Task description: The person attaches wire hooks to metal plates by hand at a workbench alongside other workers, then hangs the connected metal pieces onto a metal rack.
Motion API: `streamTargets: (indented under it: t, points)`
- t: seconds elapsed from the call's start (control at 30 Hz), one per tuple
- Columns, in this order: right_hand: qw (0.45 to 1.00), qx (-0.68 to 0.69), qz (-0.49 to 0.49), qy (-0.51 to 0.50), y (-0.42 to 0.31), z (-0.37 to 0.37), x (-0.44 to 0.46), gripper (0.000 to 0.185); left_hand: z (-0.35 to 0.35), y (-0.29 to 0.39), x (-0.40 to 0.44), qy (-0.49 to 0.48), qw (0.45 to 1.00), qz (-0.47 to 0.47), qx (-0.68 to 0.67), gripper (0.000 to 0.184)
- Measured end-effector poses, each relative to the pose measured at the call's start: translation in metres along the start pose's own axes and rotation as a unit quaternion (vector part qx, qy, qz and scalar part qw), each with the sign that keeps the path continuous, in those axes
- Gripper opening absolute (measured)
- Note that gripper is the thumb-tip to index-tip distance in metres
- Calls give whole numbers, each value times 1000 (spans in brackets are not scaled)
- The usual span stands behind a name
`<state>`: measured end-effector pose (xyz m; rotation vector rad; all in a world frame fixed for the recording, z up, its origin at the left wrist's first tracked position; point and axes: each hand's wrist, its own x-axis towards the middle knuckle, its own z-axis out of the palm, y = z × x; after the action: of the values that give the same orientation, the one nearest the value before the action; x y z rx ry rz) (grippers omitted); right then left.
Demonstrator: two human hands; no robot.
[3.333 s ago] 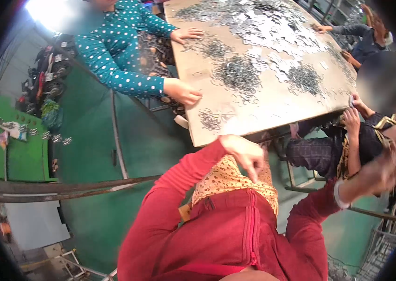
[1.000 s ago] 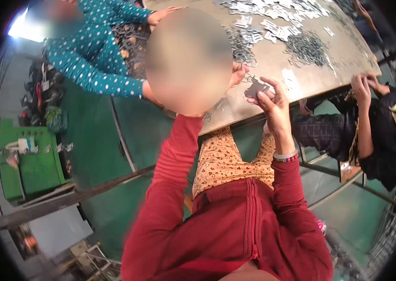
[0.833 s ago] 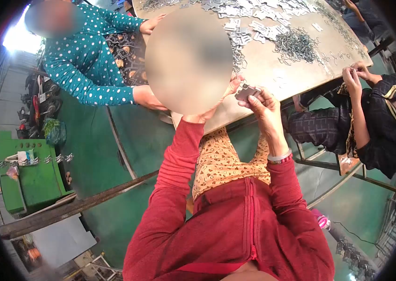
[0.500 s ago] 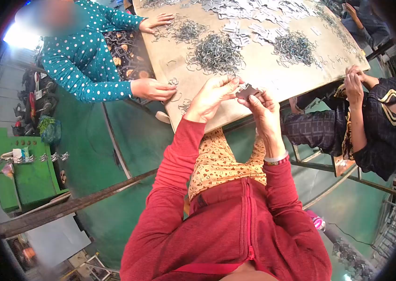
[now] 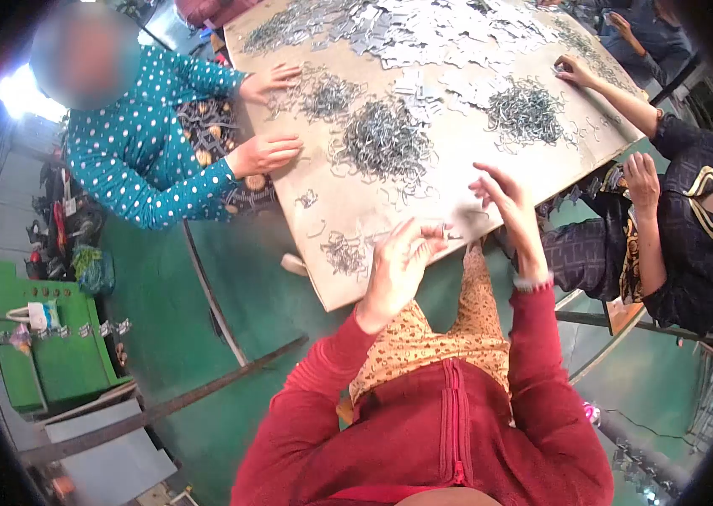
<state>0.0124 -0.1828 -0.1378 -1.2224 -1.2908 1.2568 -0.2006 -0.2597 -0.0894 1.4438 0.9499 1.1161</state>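
Two bare hands, apart at the near table edge; half a second earlier they met over a dark flat piece. Right hand [image 5: 508, 211]: fingers now spread. Left hand [image 5: 398, 270]: fingers curled, thumb near forefinger; grip on anything cannot be told. A grey piece [image 5: 473, 219], blurred, lies between the hands, near the right fingers; contact unclear. The co-worker in black [image 5: 685, 244], hands together earlier, now has one arm out over the table [image 5: 306, 219].

Surface: pale, smooth, scuffed. Several tangled heaps of thin, curved metal wire pieces [image 5: 383, 139]; beyond, a broad spread of flat, shiny silvery plates [image 5: 424, 34], edges notched. At left, a co-worker in dotted teal [image 5: 133, 139] rests both hands on the tabletop. Room: green floor [image 5: 154, 312], smooth; bright green cabinet [image 5: 53, 337]; dark metal bars, straight, crossing the floor.
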Motion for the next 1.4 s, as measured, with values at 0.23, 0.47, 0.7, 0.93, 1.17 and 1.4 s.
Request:
streamTargets:
  t: [0.23,0.47,0.7,0.93,1.17,1.4]
  points:
    - [799,-499,-336,16,39,23,139,34,16,-14,-4,29,999,8,15,9]
    - [838,-360,-407,51,61,23,173,33,17,-10,-5,21,999,-8,25,6]
    - [962,272,31,4,1,16,68,15,19,-10,4,48,997,-18,-49,10]
    - [961,273,12,43,-23,22,14,17,21,-15,8,27,999,-9,-37,12]
    - [946,310,-5,89,14,1,22,48,21,-32,0,67,996,-21,-52,13]
    - [978,199,-58,31,-39,4,-61,34,32,-20,4,-61,990,-41,-123,11]
